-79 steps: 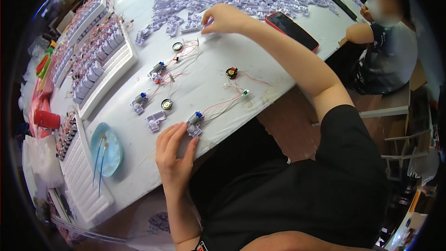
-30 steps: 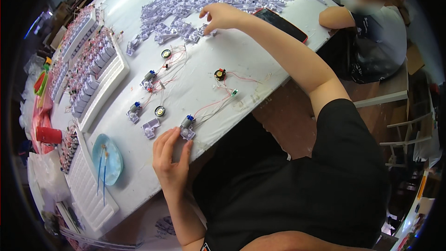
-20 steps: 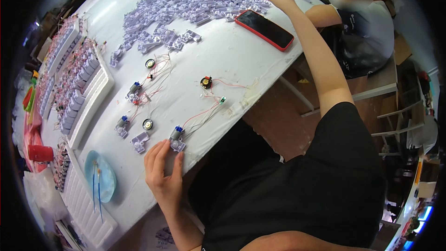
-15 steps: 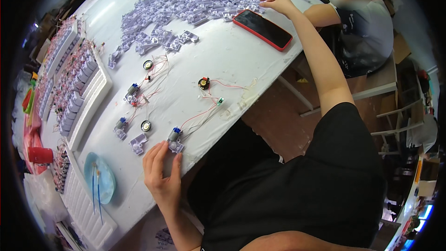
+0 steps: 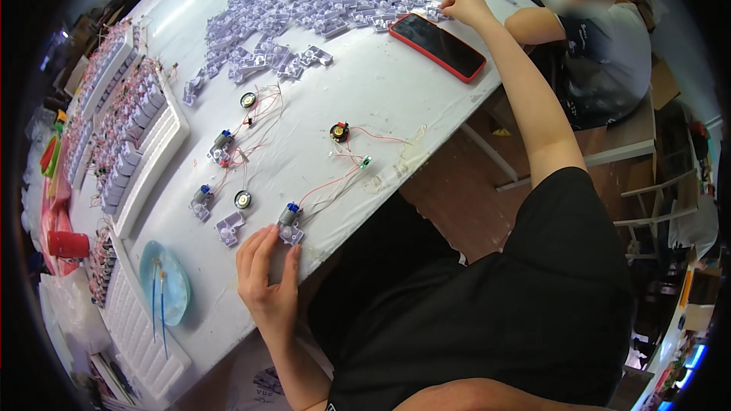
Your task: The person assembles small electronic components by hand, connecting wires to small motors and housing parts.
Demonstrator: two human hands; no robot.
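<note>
My left hand (image 5: 268,278) rests at the table's near edge, its thumb and fingertips around the pale plastic housing (image 5: 291,235) of a small motor (image 5: 289,214). Thin red and dark wires run from this motor to a green circuit board (image 5: 365,161) and a round black speaker (image 5: 339,132). My right arm is stretched far out. At the edge of a large heap of pale plastic housings (image 5: 304,11), my right hand (image 5: 467,7) has its fingers pinched together, beside a red-cased phone (image 5: 438,47). What lies between those fingertips is too small to make out.
More wired motors (image 5: 222,139) and speakers (image 5: 243,199) lie left of centre, near a loose housing (image 5: 229,229). A blue dish (image 5: 164,283) holds two thin brushes. White foam trays (image 5: 156,154) with assembled parts line the left side. Another person (image 5: 601,53) sits at the far right.
My right hand's fingers have curled in closer at the heap's edge. The left hand keeps its place at the motor housing. The whole view has shifted slightly.
</note>
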